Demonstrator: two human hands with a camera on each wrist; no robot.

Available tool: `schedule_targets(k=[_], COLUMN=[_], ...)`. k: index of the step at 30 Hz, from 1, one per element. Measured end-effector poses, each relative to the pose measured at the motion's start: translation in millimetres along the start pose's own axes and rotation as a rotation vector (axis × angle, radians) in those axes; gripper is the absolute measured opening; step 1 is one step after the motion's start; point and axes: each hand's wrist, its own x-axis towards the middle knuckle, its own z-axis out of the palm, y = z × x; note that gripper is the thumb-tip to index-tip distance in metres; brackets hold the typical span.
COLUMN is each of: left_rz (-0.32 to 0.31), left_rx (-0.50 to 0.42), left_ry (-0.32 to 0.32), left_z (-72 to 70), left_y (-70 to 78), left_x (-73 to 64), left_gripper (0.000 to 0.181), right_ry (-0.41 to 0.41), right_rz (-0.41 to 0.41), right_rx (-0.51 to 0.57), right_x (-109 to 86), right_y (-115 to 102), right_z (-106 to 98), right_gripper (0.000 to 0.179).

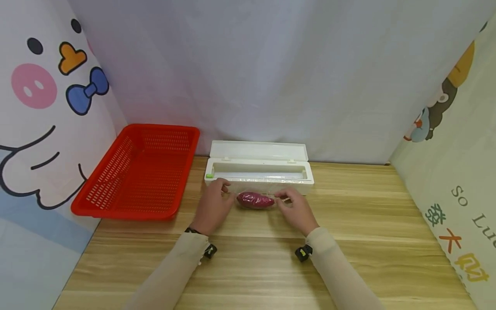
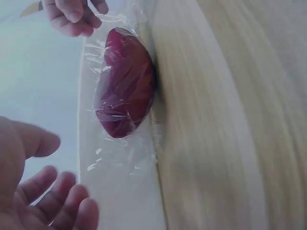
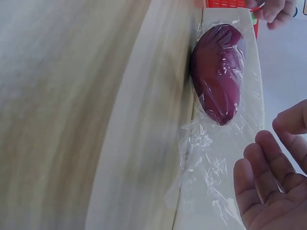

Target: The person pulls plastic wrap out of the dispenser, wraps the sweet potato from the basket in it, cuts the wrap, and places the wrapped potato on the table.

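Observation:
A purple-red sweet potato [image 1: 255,200] lies on the table just before a long white cling film box [image 1: 259,185]. Clear cling film [image 3: 206,153] covers it, with wrinkled ends spreading past both tips. My left hand [image 1: 215,206] is beside its left end; in the left wrist view that hand's thumb and fingers [image 2: 62,196] stand apart, with nothing between them. At the other end is my right hand [image 1: 296,211], its fingers [image 3: 264,177] loosely bent and holding nothing in the right wrist view. The box's lid [image 1: 258,150] stands raised, showing a pale roll [image 1: 259,175] inside.
To the left a red plastic basket [image 1: 184,181] with slotted sides sits near the printed side wall. A pale curtain [image 1: 255,77] hangs behind the box. The wooden table [image 1: 255,267] runs out to printed panels on both sides.

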Motion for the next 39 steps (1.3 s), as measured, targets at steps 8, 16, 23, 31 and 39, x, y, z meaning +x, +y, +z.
schedule_targets(k=[8,16,23,31,39], left_rz=[-0.066,-0.175,-0.251,-0.275,-0.268], left_rx=[-0.115,-0.172,-0.201,-0.184,-0.153], left_ry=[0.085,0.181,0.2,0.214,0.187], left_z=[-4.9,-5.7,-7.9,-9.1,-12.6], left_y=[-8.5,-17.4,-21.0,-21.1,-23.6], left_x=[-4.8,-1.9,-1.9,-1.6,3.9], left_gripper=[0.035,0.032,0.053,0.066,0.08], right_ry=[0.025,0.03,0.024,0.032,0.04], right_rz=[-0.013,-0.026,-0.022,-0.024,-0.025], right_rx=[-0.013,-0.009,-0.016,-0.014,-0.007], right_x=[-3.5,-4.9,-5.8,-7.0,-6.3], right_y=[2.7,2.0,3.7,2.5,-1.5], right_z=[-2.6,-3.3,-3.8,-4.1,-5.3], right_gripper=[0.012,0.012,0.011,0.011,0.01])
